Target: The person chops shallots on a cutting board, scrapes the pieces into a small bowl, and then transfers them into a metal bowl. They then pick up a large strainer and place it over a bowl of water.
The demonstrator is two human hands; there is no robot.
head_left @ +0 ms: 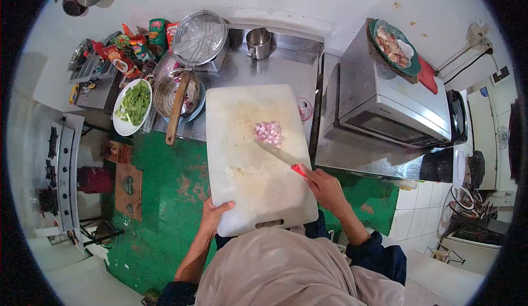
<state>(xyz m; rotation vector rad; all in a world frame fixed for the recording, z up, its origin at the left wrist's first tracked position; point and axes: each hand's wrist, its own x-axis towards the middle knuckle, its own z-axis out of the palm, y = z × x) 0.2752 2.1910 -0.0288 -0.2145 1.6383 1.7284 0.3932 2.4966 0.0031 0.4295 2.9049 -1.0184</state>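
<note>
My left hand (213, 216) grips the lower left edge of a white cutting board (242, 185), thumb on top and fingers hidden beneath. A small heap of chopped shallots (269, 133) lies on the upper middle of the board. In my right hand (324, 188) is a knife (278, 155) with a red handle, its blade tip at the lower edge of the heap. The board's far part overlaps the steel counter, and its near end with a slot reaches toward my body.
Left of the board stand a steel pot (165, 94) with a wooden-handled strainer (179, 105) and a plate of chopped greens (132, 107). Behind are a sieve (199, 36) and a metal cup (258, 43). A microwave (390, 102) carrying a plate of food (393, 42) stands right.
</note>
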